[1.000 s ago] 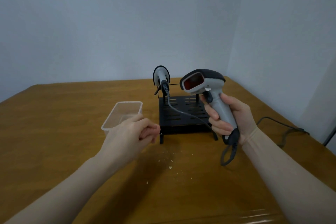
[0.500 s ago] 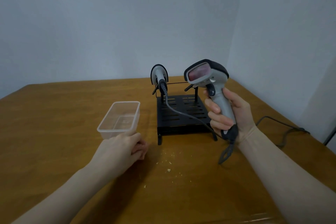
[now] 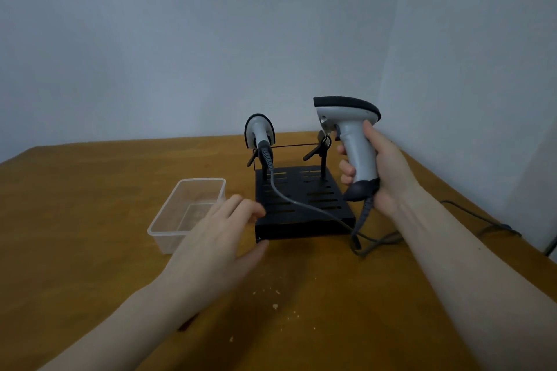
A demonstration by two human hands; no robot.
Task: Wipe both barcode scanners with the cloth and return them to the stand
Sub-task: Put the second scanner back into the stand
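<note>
Right hand [image 3: 388, 172] was wrapped tight round the grip of a grey-and-black barcode scanner [image 3: 351, 135], held upright in the air just right of the stand [image 3: 301, 202], head level with the stand's right-hand cradle fork [image 3: 321, 147]. That fork was bare. The scanner's cable [image 3: 360, 229] hung from the butt and trailed onto the table [image 3: 75, 220] to the right.

Second scanner [image 3: 259, 132] sat hung in the left cradle, its own lead [image 3: 289, 199] draped forward across the slotted black base.

Left hand [image 3: 220, 238] was loosely spread with fingers half extended and gripped nothing; it hovered low over the table between the plastic tub [image 3: 168, 217] and the stand's near-left corner, thumb near that corner. Contact could not be told.

No cloth was anywhere in view.

Judged step: returning the held scanner to its cradle, with the left hand perhaps placed to steady the base. Whether this scanner had been wiped could not be judged. The next move would call for tipping the scanner's neck into the right fork, then letting go only once it hung settled, keeping the cable clear of the other lead.

Clear rectangular tub stood left of the stand and looked empty. Pale crumbs [image 3: 275, 306] lay scattered on the near table.
</note>
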